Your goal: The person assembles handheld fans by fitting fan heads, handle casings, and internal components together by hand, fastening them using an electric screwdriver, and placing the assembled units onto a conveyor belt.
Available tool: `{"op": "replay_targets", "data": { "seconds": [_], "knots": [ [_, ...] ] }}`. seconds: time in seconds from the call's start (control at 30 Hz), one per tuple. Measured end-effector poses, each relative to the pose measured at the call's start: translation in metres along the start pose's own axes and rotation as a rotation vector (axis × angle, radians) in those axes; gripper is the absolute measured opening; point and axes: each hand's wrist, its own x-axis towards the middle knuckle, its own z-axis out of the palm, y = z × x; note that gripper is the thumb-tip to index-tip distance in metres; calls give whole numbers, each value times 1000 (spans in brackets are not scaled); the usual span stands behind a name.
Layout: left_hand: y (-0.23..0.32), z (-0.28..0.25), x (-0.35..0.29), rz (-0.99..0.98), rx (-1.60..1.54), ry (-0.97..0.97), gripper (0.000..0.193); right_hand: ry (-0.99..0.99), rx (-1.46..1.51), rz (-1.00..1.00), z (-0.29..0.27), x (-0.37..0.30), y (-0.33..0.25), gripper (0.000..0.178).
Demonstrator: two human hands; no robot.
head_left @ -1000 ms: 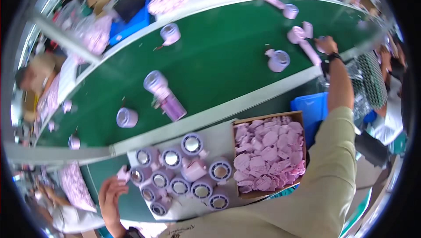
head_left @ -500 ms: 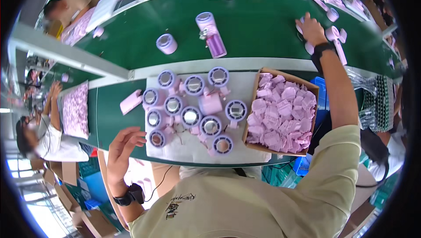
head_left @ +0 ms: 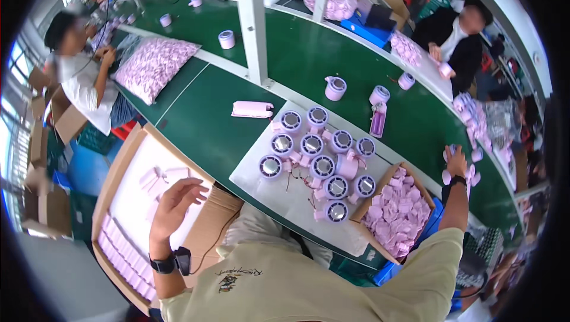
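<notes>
My right hand [head_left: 456, 162] reaches far out over the green belt at the right. Its fingers are closed round a small lavender fan part [head_left: 453, 148], mostly hidden under them. My left hand [head_left: 175, 206] is raised over an open carton [head_left: 122, 194], empty, fingers apart and slightly bent. Pink handle pieces [head_left: 124, 257] lie in that carton, some in a row. Between my hands, several round lavender fan heads [head_left: 312, 144] with silver centres crowd together on a white sheet [head_left: 255, 170]. Right of them stands a cardboard box [head_left: 362, 227] heaped with small pink plastic pieces [head_left: 399, 212].
A pink handle shell [head_left: 252, 109] lies left of the sheet. More fan units [head_left: 335, 89] stand along the green belt [head_left: 285, 43]. A white post [head_left: 252, 25] rises at the belt's near edge. Co-workers sit at the left [head_left: 83, 67] and far right [head_left: 460, 37].
The view has swung left, bringing the carton of handle pieces into sight under my left hand. My right hand stays out at the belt, over the lavender part. The left remains open.
</notes>
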Motion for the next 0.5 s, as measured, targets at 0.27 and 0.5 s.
{"op": "replay_targets", "data": {
  "seconds": [0.27, 0.5],
  "knots": [
    [0, -6, 103, 163, 146, -171, 29, 295, 356, -312, -157, -16, -156, 60],
    [-19, 25, 241, 853, 912, -75, 51, 215, 557, -767, -230, -163, -310, 46]
  ]
}}
